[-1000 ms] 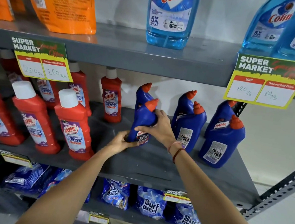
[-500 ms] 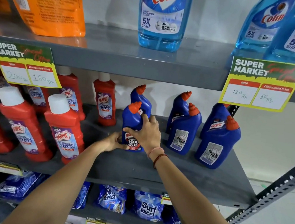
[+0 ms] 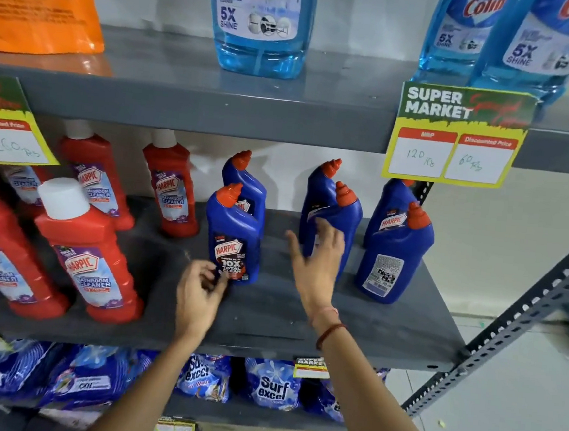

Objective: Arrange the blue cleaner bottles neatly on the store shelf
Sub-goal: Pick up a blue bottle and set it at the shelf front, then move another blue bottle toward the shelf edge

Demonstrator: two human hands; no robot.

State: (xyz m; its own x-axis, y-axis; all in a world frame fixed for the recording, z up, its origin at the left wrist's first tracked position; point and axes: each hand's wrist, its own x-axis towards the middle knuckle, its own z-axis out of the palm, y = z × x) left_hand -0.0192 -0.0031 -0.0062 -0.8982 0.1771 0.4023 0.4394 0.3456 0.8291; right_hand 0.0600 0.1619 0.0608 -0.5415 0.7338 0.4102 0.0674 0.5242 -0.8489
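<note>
Several blue Harpic bottles with red-orange caps stand in pairs on the grey middle shelf (image 3: 267, 317). The front left blue bottle (image 3: 234, 238) stands upright with its label facing me, another one (image 3: 248, 184) behind it. My left hand (image 3: 198, 297) hovers just below and left of its base, fingers loosely curled, holding nothing. My right hand (image 3: 316, 263) is spread open in front of the middle front blue bottle (image 3: 343, 220), fingertips at its side, not closed around it. The right front blue bottle (image 3: 393, 255) shows its back label.
Red Harpic bathroom cleaner bottles (image 3: 90, 256) fill the shelf's left half. Colin glass cleaner bottles (image 3: 262, 24) and an orange pouch (image 3: 40, 1) stand on the shelf above. Price tags (image 3: 455, 137) hang from that shelf's edge. Surf Excel packs (image 3: 271, 386) lie below.
Both hands have let go of the front left blue bottle, which now stands upright with its label forward. My right hand has moved right to the middle pair; the left hand has drawn back.
</note>
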